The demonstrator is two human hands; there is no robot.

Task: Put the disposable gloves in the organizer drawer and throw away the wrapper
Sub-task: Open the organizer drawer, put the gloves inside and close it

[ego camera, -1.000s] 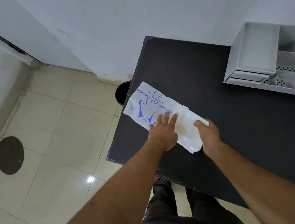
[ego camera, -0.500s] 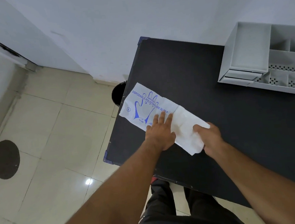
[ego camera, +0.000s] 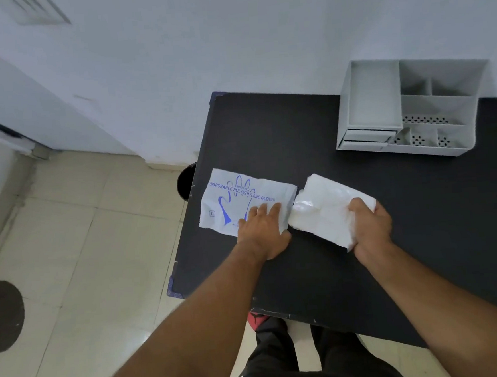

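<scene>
Flat white paper wrapper with blue glove print (ego camera: pixel 242 199): lay at black table's (ego camera: pixel 296 125) left edge, pinned under flat left hand (ego camera: pixel 263 233). Stack of white plastic gloves (ego camera: pixel 323 209): beside wrapper's open end, clutched by right hand (ego camera: pixel 370 227). White compartmented organizer (ego camera: pixel 410 110): well apart, against wall.

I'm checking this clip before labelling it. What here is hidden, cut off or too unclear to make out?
- Head view: the bin beside the table; the table edge hides most of it.
- Whether the gloves are fully out of the wrapper; the junction is unclear.
- The right hand covers the stack's end, the left hand some print.
- The organizer drawer's contents: it is shut.
</scene>
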